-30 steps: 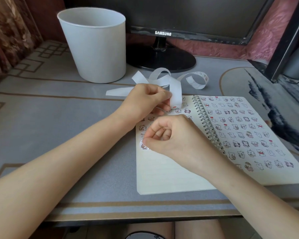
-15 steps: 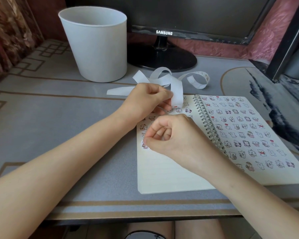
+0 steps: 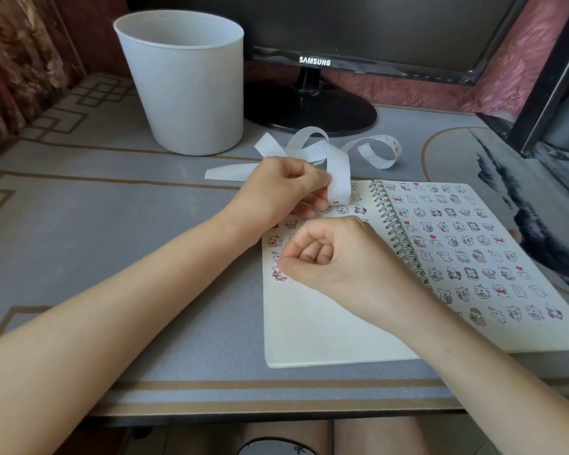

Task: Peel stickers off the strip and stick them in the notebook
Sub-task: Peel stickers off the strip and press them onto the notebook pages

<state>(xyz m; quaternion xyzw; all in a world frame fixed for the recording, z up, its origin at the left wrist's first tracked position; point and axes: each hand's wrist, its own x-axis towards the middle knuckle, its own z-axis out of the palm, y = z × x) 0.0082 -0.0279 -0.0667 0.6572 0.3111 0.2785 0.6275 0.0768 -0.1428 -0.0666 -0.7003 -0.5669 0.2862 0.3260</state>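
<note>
Sensibly, your left hand (image 3: 286, 188) pinches the strip (image 3: 339, 177) at upper centre, close above the notebook (image 3: 309, 326) for quick peeling, while your curled right hand (image 3: 339, 261) presses a sticker (image 3: 278, 273) flat mid-frame.

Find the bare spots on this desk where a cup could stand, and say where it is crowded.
Free: the desk left of the notebook, in front of the bin; the patch between the two forearms; the lower left page. Crowded: the strip curls between bin, monitor stand and notebook, and the right page is full of stickers.
</note>
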